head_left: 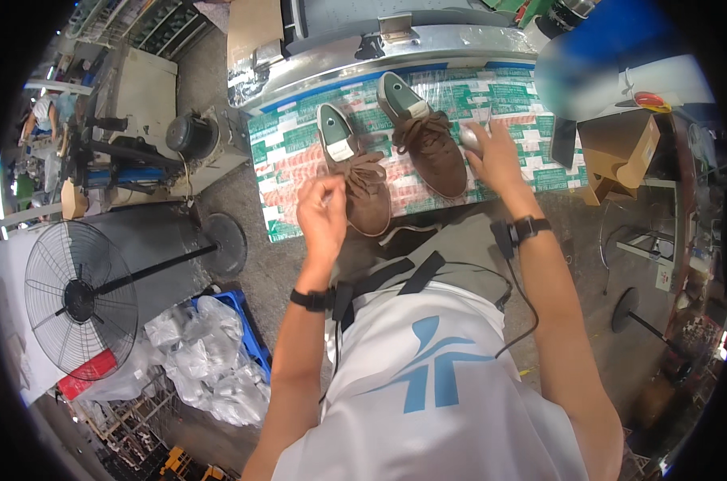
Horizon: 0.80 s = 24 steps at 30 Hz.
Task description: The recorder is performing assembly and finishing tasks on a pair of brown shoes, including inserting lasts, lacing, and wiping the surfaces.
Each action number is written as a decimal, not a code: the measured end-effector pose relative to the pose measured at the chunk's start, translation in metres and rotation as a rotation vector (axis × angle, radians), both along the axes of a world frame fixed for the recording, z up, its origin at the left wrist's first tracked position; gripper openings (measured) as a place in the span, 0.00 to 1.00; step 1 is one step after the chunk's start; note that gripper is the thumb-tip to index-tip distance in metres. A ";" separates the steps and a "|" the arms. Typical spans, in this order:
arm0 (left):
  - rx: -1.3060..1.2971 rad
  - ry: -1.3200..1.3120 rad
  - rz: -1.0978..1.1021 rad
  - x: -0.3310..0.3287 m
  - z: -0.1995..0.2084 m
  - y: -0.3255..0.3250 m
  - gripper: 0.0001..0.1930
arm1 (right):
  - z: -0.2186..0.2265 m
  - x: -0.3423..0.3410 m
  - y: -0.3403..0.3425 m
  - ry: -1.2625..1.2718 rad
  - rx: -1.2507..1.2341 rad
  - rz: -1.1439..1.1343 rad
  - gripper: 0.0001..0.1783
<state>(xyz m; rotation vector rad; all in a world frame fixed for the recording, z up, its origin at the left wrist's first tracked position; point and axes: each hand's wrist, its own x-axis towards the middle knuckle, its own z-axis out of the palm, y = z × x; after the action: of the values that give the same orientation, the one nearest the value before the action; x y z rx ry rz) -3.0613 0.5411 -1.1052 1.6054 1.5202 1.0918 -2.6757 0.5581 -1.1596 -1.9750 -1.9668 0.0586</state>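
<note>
Two brown shoes [439, 164] on the surface [285, 160], toes near, heels far.
I see both long axes slanting from far left to near right, toes by the near edge. My left hand [322, 216] curls beside the left shoe [368, 202]; I can't tell whether it grips anything. My right hand [500, 160] is part-closed around a grey rounded object [470, 139]. Left, a blue crate [256, 338] holds clear plastic [207, 353].

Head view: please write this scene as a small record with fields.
Left hand: fingers curled beside left brown lace-up shoe; contact unclear
Right hand: fingers around small rounded silvery object, kind unclear
Right brown lace-up shoe: laces bunched, toe toward person
Table cover: green, white and red printed
Left side: black wire-caged fan; blue plastic crate with translucent plastic bags
</note>
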 end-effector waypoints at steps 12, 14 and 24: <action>0.107 0.094 -0.200 0.049 0.036 0.062 0.16 | -0.025 0.035 -0.039 0.180 0.008 -0.135 0.31; 0.052 0.274 -0.318 0.049 0.031 0.069 0.24 | -0.025 0.037 -0.040 0.176 0.009 -0.145 0.32; 0.350 0.428 -0.361 0.051 0.011 0.068 0.13 | -0.024 0.037 -0.042 0.147 0.015 -0.134 0.33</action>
<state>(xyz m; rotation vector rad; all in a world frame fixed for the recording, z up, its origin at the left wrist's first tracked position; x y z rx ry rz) -3.0101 0.6092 -1.0939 2.3685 1.2544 0.8784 -2.6386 0.5157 -1.1840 -2.0261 -1.7355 0.1506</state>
